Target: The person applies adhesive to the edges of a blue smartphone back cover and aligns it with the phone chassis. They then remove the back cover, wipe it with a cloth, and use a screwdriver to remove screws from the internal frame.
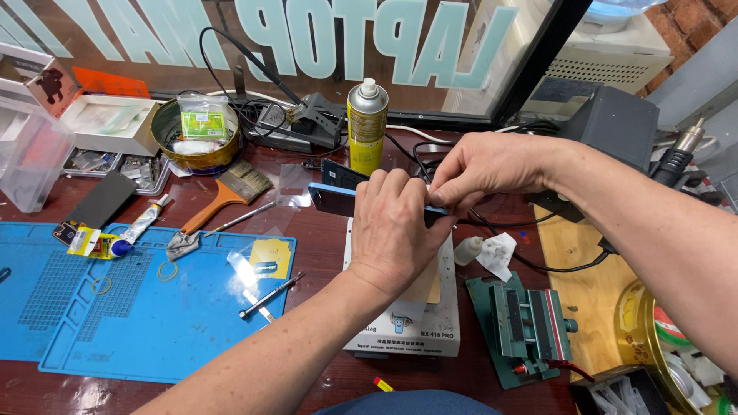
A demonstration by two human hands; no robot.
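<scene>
Our left hand [392, 230] grips the blue-edged slim phone [332, 200] above the white heating plate [403, 315] on the bench, right hand [477, 173] fingers pinched at its edge; screen apparently not yet off.

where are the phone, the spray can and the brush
phone [332, 200], head view, blue edge left of the left hand
spray can [367, 127], head view, middle of the yellow body
brush [244, 182], head view, on the bristles
</scene>
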